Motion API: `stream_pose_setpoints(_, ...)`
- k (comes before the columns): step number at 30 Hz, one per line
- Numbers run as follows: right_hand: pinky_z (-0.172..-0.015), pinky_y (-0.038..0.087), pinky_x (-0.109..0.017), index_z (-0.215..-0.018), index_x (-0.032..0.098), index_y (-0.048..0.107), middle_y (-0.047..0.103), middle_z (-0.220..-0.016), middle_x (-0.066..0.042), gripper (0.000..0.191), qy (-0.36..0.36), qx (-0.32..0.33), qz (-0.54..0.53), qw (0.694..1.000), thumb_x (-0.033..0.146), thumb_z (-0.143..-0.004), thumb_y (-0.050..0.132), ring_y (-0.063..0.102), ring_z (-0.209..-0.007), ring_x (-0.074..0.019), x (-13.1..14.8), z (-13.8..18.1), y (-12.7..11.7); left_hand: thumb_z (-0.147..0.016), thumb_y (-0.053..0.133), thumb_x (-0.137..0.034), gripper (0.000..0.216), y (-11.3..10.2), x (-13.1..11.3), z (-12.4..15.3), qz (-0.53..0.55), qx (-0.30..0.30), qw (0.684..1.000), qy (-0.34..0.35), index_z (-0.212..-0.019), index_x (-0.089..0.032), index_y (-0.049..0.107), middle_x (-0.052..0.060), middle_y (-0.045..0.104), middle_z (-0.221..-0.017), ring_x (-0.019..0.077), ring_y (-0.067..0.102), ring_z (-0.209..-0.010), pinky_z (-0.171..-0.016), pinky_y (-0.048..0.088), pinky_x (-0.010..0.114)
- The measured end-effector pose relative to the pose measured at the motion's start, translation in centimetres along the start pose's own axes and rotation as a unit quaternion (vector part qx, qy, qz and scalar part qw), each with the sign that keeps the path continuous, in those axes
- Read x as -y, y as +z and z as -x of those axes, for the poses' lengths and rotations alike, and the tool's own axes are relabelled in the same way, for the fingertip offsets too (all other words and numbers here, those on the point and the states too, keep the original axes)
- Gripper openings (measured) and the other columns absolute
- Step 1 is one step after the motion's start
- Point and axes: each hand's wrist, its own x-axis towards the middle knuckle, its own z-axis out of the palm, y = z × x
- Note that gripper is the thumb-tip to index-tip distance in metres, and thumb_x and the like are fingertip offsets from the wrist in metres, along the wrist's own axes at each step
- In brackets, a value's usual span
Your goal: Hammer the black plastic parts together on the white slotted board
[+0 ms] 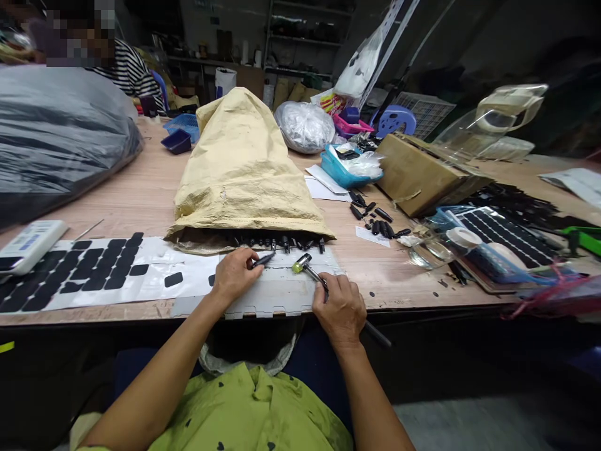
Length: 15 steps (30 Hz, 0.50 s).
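My left hand is closed, pinching a small black tapered part just in front of the sack's mouth. In my right hand is a small hammer, gripped by its shaft. The hammer's head has a yellow-green face and hangs over the grey board, close to the black part. Its dark handle end sticks out below my fist. Right behind both hands lies a tan sack, its mouth toward me, with several black parts showing along the opening.
At left, a white sheet of black stickers lies by a white device and a large grey bag. To the right are loose black parts, a teal basket and a cardboard box. A person in striped sleeves sits back left.
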Motion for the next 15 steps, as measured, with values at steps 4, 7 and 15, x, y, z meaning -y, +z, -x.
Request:
stream_pose_setpoints(4, -0.074, 0.035, -0.031, -0.102, 0.021, 0.067, 0.060, -0.086, -0.004, 0.020, -0.007, -0.016, -0.015, 1.000, 0.026, -0.090, 0.052, 0.049, -0.082, -0.0200, -0.3, 0.1, 0.2, -0.079, 0.065, -0.027, 0.012, 1.6, -0.6, 1.1, 0.005, 0.029, 0.996, 0.088, -0.090, -0.024, 0.069, -0.001, 0.066, -0.085, 0.0161, 0.060, -0.079, -0.067, 0.043, 0.026)
stream_pose_setpoints(7, -0.076, 0.040, -0.031, -0.104, 0.020, 0.068, 0.063, -0.087, -0.005, 0.023, 0.002, -0.040, -0.075, 0.996, 0.026, -0.093, 0.049, 0.053, -0.083, -0.0200, -0.7, 0.2, 0.3, -0.078, 0.066, -0.026, 0.013, 2.7, -0.9, 0.8, -0.002, 0.020, 0.995, 0.102, -0.090, -0.024, 0.070, -0.001, 0.065, -0.084, 0.0162, 0.060, -0.079, -0.070, 0.043, 0.027)
stream_pose_setpoints(15, -0.089, 0.050, -0.037, -0.109, 0.019, 0.068, 0.069, -0.101, -0.008, 0.026, 0.087, -0.047, -0.309, 0.946, 0.031, -0.093, 0.051, 0.063, -0.098, -0.0211, -0.7, 0.4, -1.7, -0.076, 0.069, -0.030, 0.017, 3.2, -0.8, -0.1, 0.020, 0.037, 0.995, 0.087, -0.091, -0.025, 0.074, -0.001, 0.065, -0.083, 0.0163, 0.060, -0.080, -0.072, 0.043, 0.027)
